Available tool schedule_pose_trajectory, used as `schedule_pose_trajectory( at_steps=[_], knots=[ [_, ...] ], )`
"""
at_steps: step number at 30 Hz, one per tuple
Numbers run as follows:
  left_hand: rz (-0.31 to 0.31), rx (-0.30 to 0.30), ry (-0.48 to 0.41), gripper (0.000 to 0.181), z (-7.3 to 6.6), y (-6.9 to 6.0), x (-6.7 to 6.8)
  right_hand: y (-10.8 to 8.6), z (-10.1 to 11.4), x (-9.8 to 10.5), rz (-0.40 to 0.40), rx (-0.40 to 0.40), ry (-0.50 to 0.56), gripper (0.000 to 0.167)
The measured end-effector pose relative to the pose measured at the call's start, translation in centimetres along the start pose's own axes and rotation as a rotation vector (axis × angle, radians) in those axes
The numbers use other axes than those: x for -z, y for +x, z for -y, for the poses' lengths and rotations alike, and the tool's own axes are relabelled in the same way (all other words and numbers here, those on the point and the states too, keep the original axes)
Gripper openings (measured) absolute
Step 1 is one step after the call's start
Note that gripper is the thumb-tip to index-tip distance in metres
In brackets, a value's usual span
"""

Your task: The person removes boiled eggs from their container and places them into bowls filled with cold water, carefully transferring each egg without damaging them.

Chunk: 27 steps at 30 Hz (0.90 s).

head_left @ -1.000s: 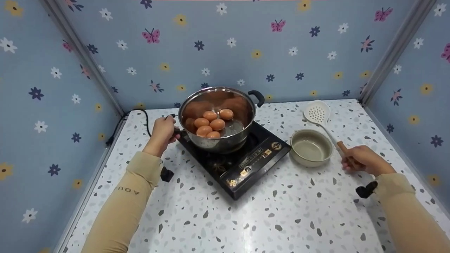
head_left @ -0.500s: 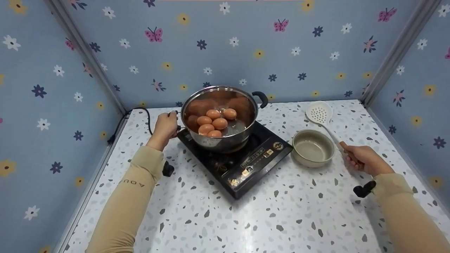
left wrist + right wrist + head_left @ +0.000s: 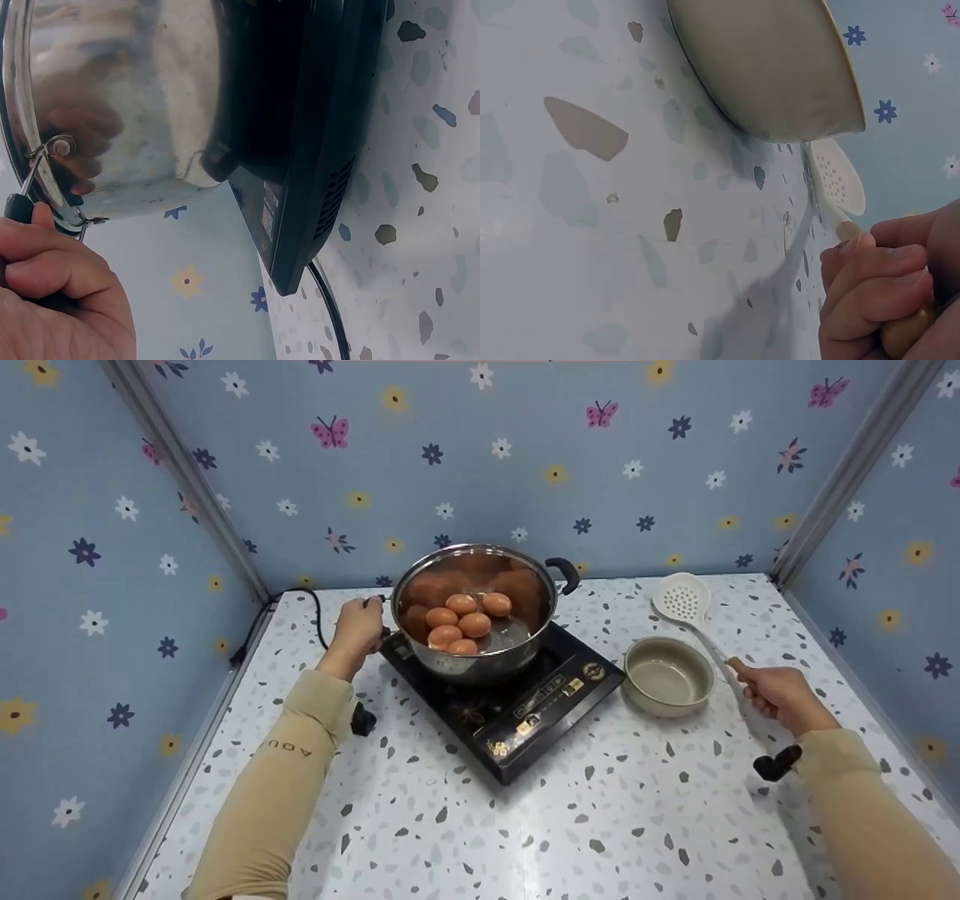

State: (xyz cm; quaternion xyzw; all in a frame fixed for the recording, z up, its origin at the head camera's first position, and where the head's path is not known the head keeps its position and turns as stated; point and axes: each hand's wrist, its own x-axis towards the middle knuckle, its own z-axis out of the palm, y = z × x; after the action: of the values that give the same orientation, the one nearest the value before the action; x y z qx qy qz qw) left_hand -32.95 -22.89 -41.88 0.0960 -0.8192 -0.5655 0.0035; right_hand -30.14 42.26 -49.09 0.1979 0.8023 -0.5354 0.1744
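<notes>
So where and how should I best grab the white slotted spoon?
Probably by the wooden handle, coming from the near right with fingers wrapped round it, as the right hand does. The handle points toward that side, while the broad perforated head faces away and the bowl stands close on the left.

Eggs (image 3: 475, 625) lie in the pot (image 3: 480, 666), left of bowl (image 3: 666, 705) and skimmer (image 3: 681, 600).

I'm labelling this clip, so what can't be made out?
Head: whether more eggs lie beneath, hidden by those above.
Head: lettering on the cooker, too small.
Left wrist: one handle of the pot, partly under the left hand.
Right wrist: mid-handle of the skimmer, inside the right hand.
</notes>
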Motion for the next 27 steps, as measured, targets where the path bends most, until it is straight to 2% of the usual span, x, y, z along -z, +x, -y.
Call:
schedule_pose_trajectory(
  at_steps=[7, 20, 27],
  knots=[
    [-0.006, -0.007, 0.006, 0.029, -0.1, -0.1, -0.3, -0.7, 1.3, 0.3, -0.007, 0.063, -0.075, 0.038],
    [-0.017, -0.05, 0.046, 0.037, -0.3, 0.0, -0.6, -2.6, 4.6, 0.4, -0.004, 0.181, -0.086, 0.026],
    [-0.021, -0.041, 0.074, 0.036, -0.2, -0.1, -0.6, -3.8, 6.4, 0.3, 0.005, 0.226, -0.091, 0.017]
  ],
)
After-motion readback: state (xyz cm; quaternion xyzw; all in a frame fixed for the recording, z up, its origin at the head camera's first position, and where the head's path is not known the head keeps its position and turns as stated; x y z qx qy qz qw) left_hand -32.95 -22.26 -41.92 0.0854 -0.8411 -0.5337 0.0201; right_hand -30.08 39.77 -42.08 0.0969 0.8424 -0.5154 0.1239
